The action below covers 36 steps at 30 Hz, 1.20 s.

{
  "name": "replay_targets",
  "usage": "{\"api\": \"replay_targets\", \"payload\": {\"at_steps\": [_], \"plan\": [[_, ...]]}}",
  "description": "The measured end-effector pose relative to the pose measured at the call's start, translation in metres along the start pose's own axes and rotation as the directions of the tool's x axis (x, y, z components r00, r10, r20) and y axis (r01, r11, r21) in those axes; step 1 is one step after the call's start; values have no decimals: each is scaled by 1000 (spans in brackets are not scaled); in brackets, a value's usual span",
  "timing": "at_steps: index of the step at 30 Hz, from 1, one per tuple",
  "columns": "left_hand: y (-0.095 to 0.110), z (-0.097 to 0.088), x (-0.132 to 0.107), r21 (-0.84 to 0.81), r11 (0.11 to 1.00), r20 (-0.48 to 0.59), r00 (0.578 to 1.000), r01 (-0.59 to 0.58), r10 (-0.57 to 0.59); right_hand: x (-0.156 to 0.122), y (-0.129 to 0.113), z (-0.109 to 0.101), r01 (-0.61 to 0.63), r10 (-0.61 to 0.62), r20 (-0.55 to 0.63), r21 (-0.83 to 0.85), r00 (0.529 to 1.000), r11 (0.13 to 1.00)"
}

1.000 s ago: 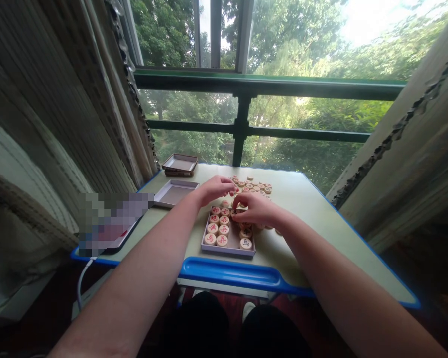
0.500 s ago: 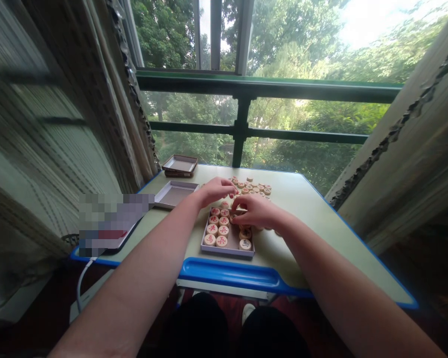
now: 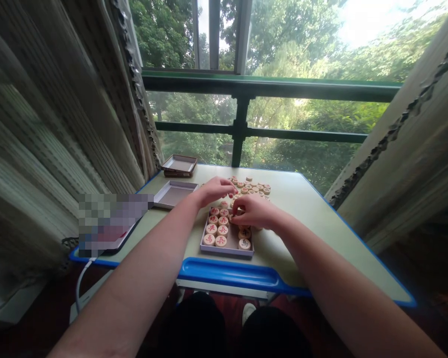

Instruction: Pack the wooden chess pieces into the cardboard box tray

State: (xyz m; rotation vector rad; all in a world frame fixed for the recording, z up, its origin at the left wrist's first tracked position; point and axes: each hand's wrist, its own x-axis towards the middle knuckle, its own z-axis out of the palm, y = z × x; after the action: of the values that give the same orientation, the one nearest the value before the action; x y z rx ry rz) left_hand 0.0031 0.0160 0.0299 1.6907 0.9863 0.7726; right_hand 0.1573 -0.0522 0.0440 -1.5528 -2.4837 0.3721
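A shallow grey box (image 3: 227,248) near the table's front edge holds several round wooden chess pieces (image 3: 217,230) with red characters. My right hand (image 3: 254,211) hovers over the box's far right part, fingers curled down onto the pieces there; what they pinch is hidden. My left hand (image 3: 212,190) reaches just beyond the box, fingers bent toward a loose pile of pieces (image 3: 253,186) on the table. Its fingertips touch the nearest pieces.
An empty grey box lid (image 3: 174,193) lies left of the hands, and a second tray on a dark box (image 3: 179,165) stands behind it. A blurred flat object (image 3: 110,221) with a white cable lies at the left edge. Curtains flank the table; a window railing is behind.
Both hands stay almost where they were; the left hand's fingers have shifted slightly right toward the loose pile. The view has dropped a little.
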Motion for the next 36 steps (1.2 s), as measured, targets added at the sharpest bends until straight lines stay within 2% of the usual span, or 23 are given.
{"api": "replay_targets", "payload": {"at_steps": [8,11,13,15,17,19,21,24,26,29,31,33,36], "plan": [[-3,0,2,19,1000,11,1000,-12,12,1,0,-3,3,-2,-22,42,1000,999],[-4,1,2,76,997,4,1000,-20,20,3,12,-12,-25,34,-114,73,993,997],[-3,2,0,146,989,-18,1000,-10,13,5,26,-19,-140,151,-236,63,960,988],[-1,4,-2,212,977,-42,999,6,4,6,43,-26,-312,305,-319,29,897,950],[1,8,-5,256,966,-57,998,18,-4,6,58,-30,-454,430,-279,-22,858,891],[3,10,-7,312,950,-67,998,25,-4,7,68,-30,-501,483,-203,-43,851,864],[3,12,-8,403,915,-79,997,25,7,8,72,-26,-484,473,-164,-35,866,874],[2,13,-8,522,853,-81,996,5,43,13,71,-17,-444,431,-200,-21,880,896],[1,14,-7,532,847,-70,996,-7,53,16,69,-11,-444,428,-214,-32,878,895],[-2,13,-5,496,868,-84,995,4,43,18,69,-8,-438,420,-222,-36,880,898],[-5,13,-4,444,896,-99,995,19,27,18,70,-8,-394,378,-270,-7,886,919],[-6,12,-2,355,935,-87,996,12,21,18,68,-9,-312,316,-334,67,888,948],[-7,10,0,196,981,-35,999,-5,12,18,62,-9,-127,241,-404,288,883,949]]}}
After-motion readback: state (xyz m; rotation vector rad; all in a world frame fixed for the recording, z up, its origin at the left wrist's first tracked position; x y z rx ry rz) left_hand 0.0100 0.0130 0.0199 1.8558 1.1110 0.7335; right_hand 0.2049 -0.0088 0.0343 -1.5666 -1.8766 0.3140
